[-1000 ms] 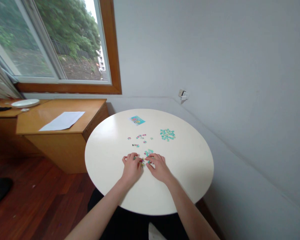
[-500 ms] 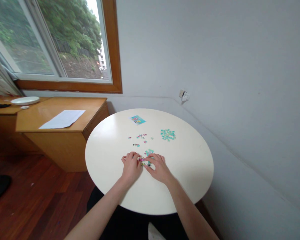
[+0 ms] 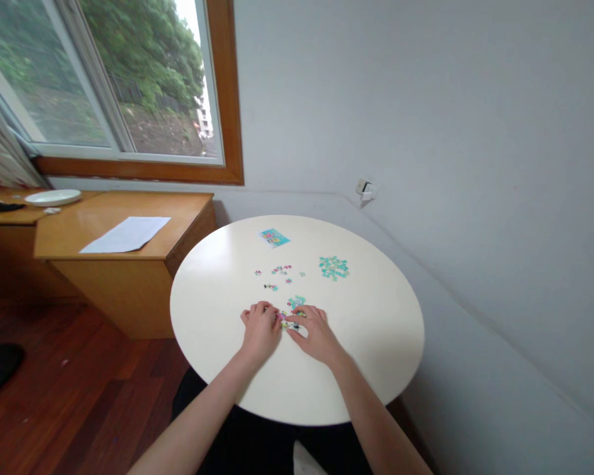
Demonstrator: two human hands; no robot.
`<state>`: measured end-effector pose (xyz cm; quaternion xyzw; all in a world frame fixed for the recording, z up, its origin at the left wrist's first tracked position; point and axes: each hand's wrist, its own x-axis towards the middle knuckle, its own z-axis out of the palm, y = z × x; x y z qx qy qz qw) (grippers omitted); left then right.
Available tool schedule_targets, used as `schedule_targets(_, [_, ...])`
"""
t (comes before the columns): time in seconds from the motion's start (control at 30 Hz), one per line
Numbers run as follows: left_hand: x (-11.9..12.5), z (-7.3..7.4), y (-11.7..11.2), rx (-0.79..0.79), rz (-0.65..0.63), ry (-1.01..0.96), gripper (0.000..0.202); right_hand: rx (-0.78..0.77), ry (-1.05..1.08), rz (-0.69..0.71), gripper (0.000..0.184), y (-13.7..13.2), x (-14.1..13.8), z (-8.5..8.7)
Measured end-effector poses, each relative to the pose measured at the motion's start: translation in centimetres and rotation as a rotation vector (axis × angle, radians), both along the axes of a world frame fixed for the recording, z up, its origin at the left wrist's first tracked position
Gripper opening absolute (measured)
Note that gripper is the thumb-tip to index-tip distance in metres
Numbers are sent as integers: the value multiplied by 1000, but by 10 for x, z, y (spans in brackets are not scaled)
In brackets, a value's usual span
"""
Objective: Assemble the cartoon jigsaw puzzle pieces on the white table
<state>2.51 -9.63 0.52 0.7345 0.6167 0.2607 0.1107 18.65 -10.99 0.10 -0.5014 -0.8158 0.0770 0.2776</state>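
Observation:
My left hand rests on the white round table with its fingers curled down at the left edge of a small cluster of joined jigsaw pieces. From the right, my right hand reaches over the same cluster, thumb and forefinger bent onto it. Pink, yellow-green and dark bits show between the hands; the fingers hide the rest. Just beyond the fingertips lies a group of turquoise jigsaw pieces.
Loose pink and teal pieces are scattered farther out. A pile of turquoise-green pieces sits to the right. The colourful picture card lies near the far rim of the table. A wooden desk with paper stands at left.
The view has shifted very slightly. Both hands stay at the cluster, with the right fingers moving only a little over the pieces.

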Motion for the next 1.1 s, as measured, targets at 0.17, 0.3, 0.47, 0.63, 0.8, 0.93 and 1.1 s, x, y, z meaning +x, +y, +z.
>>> schedule_targets(0.17, [-1, 1, -1, -2, -20, 5, 16, -3, 12, -22, 25, 0, 0, 0])
schedule_targets(0.3, [-1, 3, -2, -6, -21, -5, 15, -6, 21, -26, 25, 1, 0, 0])
schedule_targets(0.47, [-1, 3, -1, -26, -26, -19, 13, -10, 20, -33, 25, 2, 0, -3])
schedule_targets(0.63, [-1, 1, 2, -48, -48, -39, 12, -10, 20, -42, 26, 3, 0, -4])
schedule_targets(0.8, [-1, -2, 2, -33, -77, -48, 12, -13, 20, -47, 29, 3, 0, -3])
schedule_targets(0.93, [-1, -3, 2, -21, -75, -42, 10, -21, 10, -53, 28, 3, 0, -3])
schedule_targets(1.1, [-2, 0, 1, -15, -108, -76, 10, -28, 12, -54, 28, 2, 0, -3])
